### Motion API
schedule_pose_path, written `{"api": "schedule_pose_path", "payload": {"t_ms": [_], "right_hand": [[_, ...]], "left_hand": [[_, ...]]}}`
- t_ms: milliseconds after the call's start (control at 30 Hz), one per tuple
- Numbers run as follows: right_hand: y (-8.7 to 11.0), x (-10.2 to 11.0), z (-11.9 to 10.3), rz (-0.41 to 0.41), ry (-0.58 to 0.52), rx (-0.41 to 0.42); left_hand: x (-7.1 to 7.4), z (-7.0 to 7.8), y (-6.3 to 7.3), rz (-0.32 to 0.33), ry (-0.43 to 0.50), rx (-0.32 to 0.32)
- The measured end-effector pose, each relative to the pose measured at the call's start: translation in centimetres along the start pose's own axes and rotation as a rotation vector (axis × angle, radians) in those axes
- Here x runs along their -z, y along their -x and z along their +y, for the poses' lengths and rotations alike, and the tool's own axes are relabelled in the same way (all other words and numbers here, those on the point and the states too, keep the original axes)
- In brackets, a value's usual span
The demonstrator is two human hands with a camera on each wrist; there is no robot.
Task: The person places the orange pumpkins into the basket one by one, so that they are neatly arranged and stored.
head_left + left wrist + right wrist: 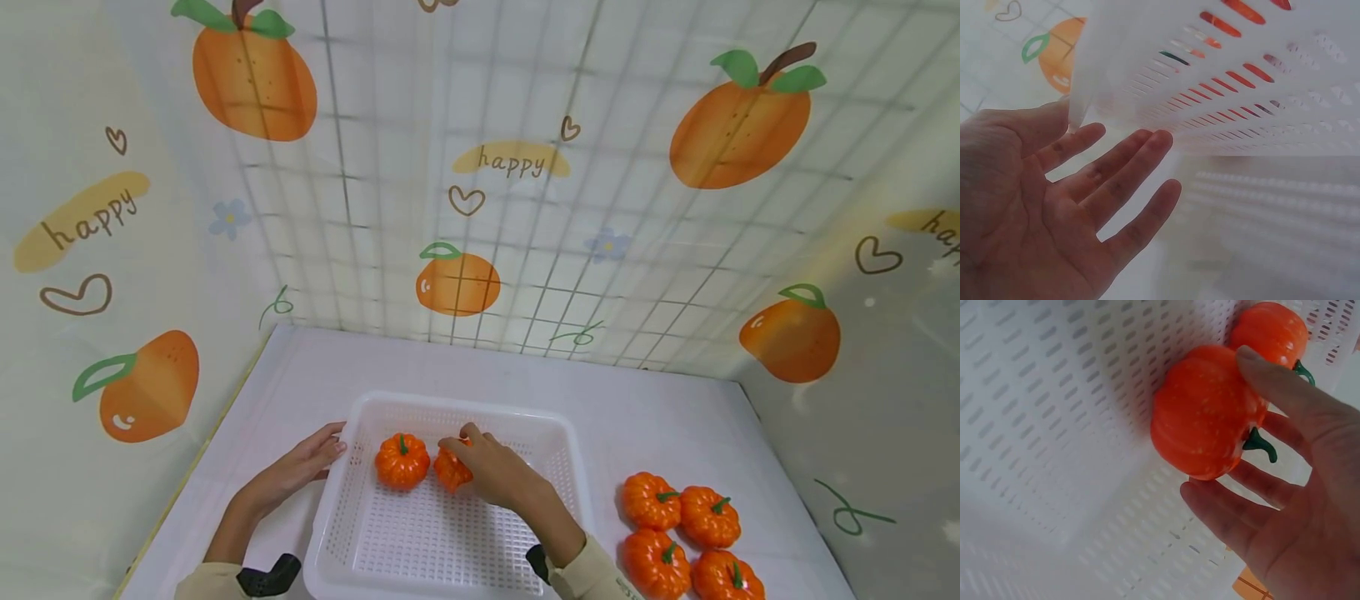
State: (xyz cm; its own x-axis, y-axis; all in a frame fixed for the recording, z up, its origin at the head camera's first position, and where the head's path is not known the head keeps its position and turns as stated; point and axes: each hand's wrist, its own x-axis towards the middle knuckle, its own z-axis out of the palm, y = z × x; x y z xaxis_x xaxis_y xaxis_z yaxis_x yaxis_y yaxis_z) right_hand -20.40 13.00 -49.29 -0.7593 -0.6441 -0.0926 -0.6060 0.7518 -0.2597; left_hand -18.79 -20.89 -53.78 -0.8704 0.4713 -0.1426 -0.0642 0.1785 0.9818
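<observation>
A white plastic basket (442,400) with slotted walls stands on the table. Inside it, toward the far left, sits a small orange toy pumpkin (402,462) with a green stem. Just to its right, my right hand (495,471) holds a second toy pumpkin (1207,415), thumb on one side and fingers on the other. The hand partly covers that pumpkin in the head view. My left hand (303,458) touches the basket's left rim from outside. Its fingers (1129,181) are nearly straight and spread beside the slotted wall.
To the right of the basket, several more toy pumpkins (651,502) lie grouped on the white table (660,408). Behind and along the sides hang pale sheets (390,200) printed with oranges, and a wire grid shows through the back one.
</observation>
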Motion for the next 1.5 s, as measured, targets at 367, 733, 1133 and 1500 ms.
{"api": "schedule_pose_path", "payload": {"t_ms": [367,733,1133,1500], "right_hand": [[0.3,0.8,-0.2,-0.004,-0.059,-0.041],[1.4,3.2,0.0,0.083,-0.103,-0.029],[3.5,5.3,1.9,0.282,-0.042,-0.077],[7.4,6.9,5.0,0.466,0.000,-0.162]], "left_hand": [[-0.1,0.0,0.1,-0.007,0.003,-0.013],[-0.1,0.0,0.1,0.001,0.005,-0.002],[-0.1,-0.2,0.0,0.006,0.006,-0.001],[-0.1,-0.1,0.1,0.009,0.007,0.002]]}}
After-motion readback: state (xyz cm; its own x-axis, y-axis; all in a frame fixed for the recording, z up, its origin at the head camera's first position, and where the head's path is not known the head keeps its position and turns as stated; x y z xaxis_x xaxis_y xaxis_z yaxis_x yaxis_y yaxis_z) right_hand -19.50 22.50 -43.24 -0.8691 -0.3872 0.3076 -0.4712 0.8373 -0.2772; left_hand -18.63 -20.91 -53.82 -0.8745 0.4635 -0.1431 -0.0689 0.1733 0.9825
